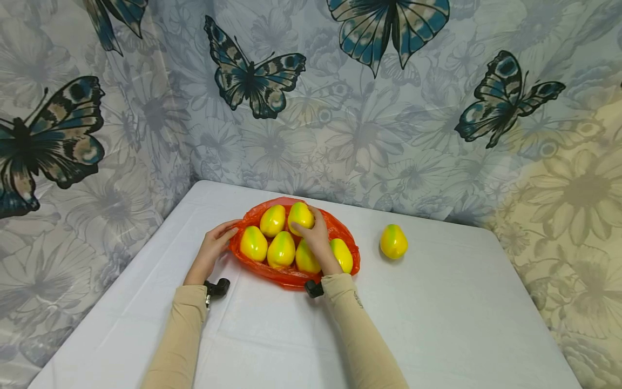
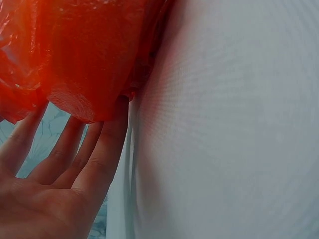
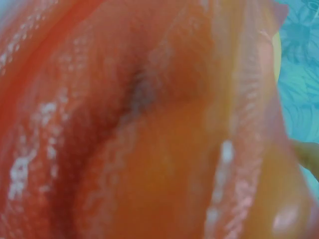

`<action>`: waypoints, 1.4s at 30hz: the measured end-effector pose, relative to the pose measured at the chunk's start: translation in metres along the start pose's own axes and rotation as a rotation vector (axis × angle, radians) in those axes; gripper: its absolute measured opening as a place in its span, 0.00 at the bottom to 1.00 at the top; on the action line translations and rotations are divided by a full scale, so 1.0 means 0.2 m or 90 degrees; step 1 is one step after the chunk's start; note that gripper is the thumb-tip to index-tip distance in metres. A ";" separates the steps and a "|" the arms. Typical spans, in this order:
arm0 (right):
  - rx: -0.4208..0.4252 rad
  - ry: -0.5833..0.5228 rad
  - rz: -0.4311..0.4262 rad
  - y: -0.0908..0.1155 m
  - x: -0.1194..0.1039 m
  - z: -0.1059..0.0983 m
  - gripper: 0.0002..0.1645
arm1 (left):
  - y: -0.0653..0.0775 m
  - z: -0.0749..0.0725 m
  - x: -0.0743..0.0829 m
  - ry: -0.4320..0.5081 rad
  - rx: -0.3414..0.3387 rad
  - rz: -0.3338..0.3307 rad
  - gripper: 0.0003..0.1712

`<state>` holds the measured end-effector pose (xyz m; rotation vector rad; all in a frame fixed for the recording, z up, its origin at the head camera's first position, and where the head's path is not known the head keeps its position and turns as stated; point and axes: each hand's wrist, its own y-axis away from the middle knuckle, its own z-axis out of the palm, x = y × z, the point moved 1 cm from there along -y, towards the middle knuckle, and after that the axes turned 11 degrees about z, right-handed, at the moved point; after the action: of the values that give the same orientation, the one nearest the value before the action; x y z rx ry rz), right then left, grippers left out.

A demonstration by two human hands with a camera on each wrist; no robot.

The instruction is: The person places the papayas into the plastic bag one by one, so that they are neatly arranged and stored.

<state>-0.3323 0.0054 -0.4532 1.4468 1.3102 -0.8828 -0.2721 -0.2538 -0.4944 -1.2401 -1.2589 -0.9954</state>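
Observation:
A red plastic bag (image 1: 286,278), spread wide, lies on the table with several glossy yellow fruits streaked with green in it. At its back, my right hand (image 1: 318,235) grips one yellow-green fruit (image 1: 300,216), thumb on the near side and fingers round its right side. My left hand (image 1: 216,246) touches the bag's left side. In the left wrist view its fingers (image 2: 99,154) reach out fairly straight against the red plastic (image 2: 89,59). Blurred red plastic (image 3: 75,124) fills most of the right wrist view, with a fruit showing orange through it.
Another yellow-green fruit (image 1: 393,241) lies by itself on the white-covered table (image 1: 461,302), right of the bag. Behind and beside the table hangs a grey floral curtain (image 1: 364,135) with large butterflies. A black wrist device (image 1: 218,287) sits on each arm.

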 end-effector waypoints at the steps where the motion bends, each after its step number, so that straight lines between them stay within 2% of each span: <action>1: -0.001 0.000 0.001 0.00 0.00 0.00 0.41 | 0.00 0.00 0.00 0.002 0.002 -0.001 0.29; 10: -0.014 0.012 0.015 0.01 0.00 -0.01 0.29 | 0.00 0.01 0.01 0.000 0.000 -0.002 0.28; 16: -0.032 0.002 0.008 0.01 0.01 -0.03 0.27 | -0.01 0.01 0.01 -0.001 0.002 0.001 0.28; 23: -0.020 -0.002 -0.011 0.01 0.02 -0.04 0.23 | -0.01 0.01 0.02 -0.008 0.002 0.000 0.28; 30: -0.034 0.018 -0.012 0.03 0.01 -0.05 0.25 | 0.00 0.00 0.02 -0.014 0.001 0.000 0.28; 35: -0.032 0.018 0.015 0.05 0.01 -0.09 0.28 | 0.01 0.00 0.02 -0.010 0.001 0.000 0.28; 39: -0.037 -0.011 0.036 0.06 0.01 -0.13 0.28 | 0.01 0.00 0.01 -0.011 0.000 0.004 0.29; 42: -0.051 -0.041 0.029 0.07 0.02 -0.16 0.28 | 0.01 0.00 0.01 -0.014 -0.001 0.001 0.29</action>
<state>-0.3210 0.0369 -0.4460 1.3697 1.2465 -0.8318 -0.2706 -0.2528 -0.4934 -1.2558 -1.2738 -0.9840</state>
